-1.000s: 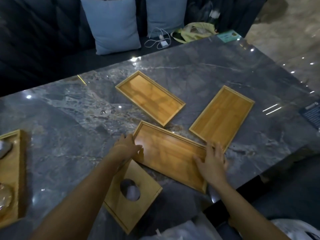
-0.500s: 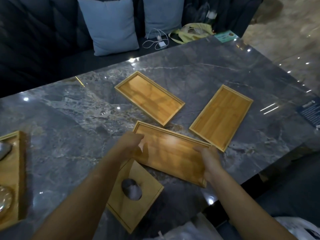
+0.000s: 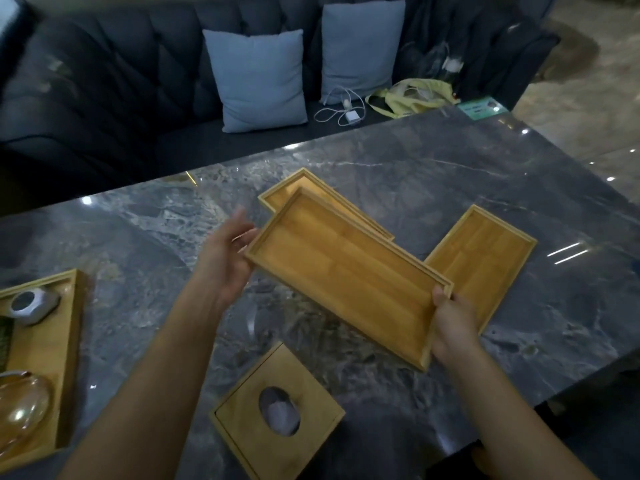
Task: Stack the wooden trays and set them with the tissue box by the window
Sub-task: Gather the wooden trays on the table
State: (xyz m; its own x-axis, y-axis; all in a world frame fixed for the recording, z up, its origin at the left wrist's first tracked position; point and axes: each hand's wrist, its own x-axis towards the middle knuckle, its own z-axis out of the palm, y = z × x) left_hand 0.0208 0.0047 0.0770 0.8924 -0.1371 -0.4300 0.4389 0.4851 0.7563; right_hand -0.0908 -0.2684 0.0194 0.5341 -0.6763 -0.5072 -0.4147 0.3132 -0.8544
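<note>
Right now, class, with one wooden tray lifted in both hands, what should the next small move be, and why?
Probably lower the held tray squarely into the far tray beneath it. The left hand and right hand grip its ends, it already overlaps that tray, and the right tray waits separately.

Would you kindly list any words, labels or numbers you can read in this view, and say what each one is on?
No text is legible.
Green card at the table's far corner: it has markings, but they are too small and blurred to read.
Wooden trays, tissue box: no lettering visible.
</note>
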